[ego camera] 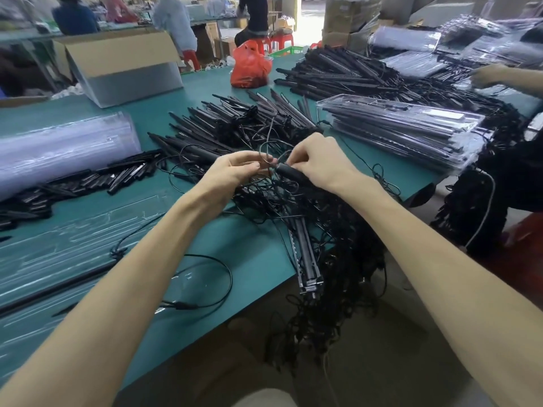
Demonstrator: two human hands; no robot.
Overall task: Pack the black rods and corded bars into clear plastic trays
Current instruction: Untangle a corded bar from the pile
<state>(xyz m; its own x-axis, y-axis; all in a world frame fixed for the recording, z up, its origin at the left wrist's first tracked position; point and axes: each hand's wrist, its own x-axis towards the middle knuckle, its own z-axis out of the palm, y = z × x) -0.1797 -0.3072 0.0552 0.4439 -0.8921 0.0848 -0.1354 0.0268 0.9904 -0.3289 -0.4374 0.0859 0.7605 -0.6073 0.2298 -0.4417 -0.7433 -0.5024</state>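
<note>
The green-topped work table [249,259] spans near to far. Far left: an open cardboard box [123,63] lies on it. Far centre: red plastic stools [279,39], a green crate [286,50] and a daylit doorway [308,13]. Far right: stacked cartons [346,16]. Near right: brown floor [382,362].

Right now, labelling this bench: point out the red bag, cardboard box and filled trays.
red bag [249,65]: head view, its bulging front.
cardboard box [117,53]: head view, its open flap.
filled trays [407,126]: head view, top tray.
</note>
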